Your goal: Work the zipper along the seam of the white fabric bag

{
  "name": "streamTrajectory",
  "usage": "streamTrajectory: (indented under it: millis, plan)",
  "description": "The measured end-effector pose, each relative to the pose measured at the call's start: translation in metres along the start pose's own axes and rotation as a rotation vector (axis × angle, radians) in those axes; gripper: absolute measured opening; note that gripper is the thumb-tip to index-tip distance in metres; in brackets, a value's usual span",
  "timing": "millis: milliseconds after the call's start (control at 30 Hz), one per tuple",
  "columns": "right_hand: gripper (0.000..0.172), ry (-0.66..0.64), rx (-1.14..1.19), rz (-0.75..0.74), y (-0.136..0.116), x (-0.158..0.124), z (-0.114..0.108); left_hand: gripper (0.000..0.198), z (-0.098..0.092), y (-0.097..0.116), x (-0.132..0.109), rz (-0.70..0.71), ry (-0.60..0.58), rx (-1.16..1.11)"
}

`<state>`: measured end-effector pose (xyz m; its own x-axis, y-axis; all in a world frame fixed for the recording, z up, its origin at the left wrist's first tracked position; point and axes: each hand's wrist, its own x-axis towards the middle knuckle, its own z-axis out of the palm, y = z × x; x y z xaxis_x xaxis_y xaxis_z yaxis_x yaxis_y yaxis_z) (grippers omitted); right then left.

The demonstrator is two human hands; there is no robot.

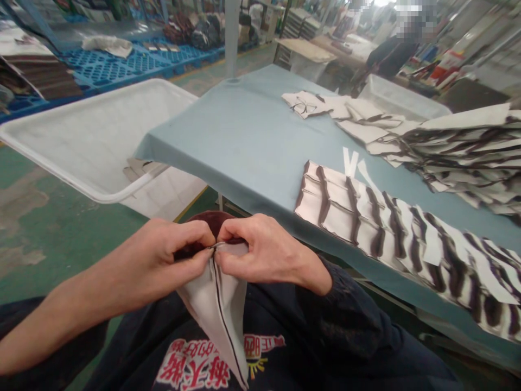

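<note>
Between my hands, above my lap, is a white fabric piece with a dark seam running down its length and brown fabric on its far side. My left hand pinches it at the upper end of the seam. Close against it, my right hand pinches the same spot from the other side. Both sets of fingertips almost touch there. Whatever small part lies between the fingertips is hidden. The lower end of the fabric tapers to a point over my dark apron.
A table with a blue-grey cover carries overlapping rows of white-and-brown fabric pieces, a larger fabric pile and eyeglasses. Left of it stands a white tub. Farther back are blue pallets and a person.
</note>
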<state>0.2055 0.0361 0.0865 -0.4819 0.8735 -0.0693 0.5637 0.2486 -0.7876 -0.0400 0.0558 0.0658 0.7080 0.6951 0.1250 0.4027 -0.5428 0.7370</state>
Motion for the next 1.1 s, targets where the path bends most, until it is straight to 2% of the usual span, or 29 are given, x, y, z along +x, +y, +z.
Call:
streamTrajectory:
  millis: [200, 300, 400, 567, 800, 967, 1100]
  plan:
    - [0.021, -0.136, 0.084, 0.001, 0.002, 0.0, -0.014, 0.018, 0.002, 0.002, -0.004, 0.076, 0.047, 0.004]
    - [0.044, -0.224, 0.289, -0.038, 0.013, -0.001, -0.018, 0.02, 0.004, 0.005, -0.008, 0.082, 0.067, 0.033]
    - [0.059, -0.272, 0.458, -0.023, 0.024, 0.0, -0.013, 0.027, 0.007, 0.009, -0.012, 0.08, 0.099, 0.109]
    - [0.058, -0.318, 0.547, 0.087, 0.028, 0.003, -0.001, 0.024, 0.01, 0.007, -0.013, 0.182, 0.118, 0.131]
    - [0.075, -0.38, 0.682, 0.095, 0.039, 0.005, 0.004, 0.02, 0.009, 0.001, -0.012, 0.201, 0.104, 0.105]
    - [0.068, -0.375, 0.659, 0.041, 0.044, 0.001, 0.004, 0.021, 0.01, 0.01, -0.006, 0.203, 0.103, 0.095]
    - [0.047, -0.272, 0.406, -0.097, 0.038, -0.006, -0.002, 0.022, 0.01, 0.015, -0.002, 0.231, 0.113, 0.106]
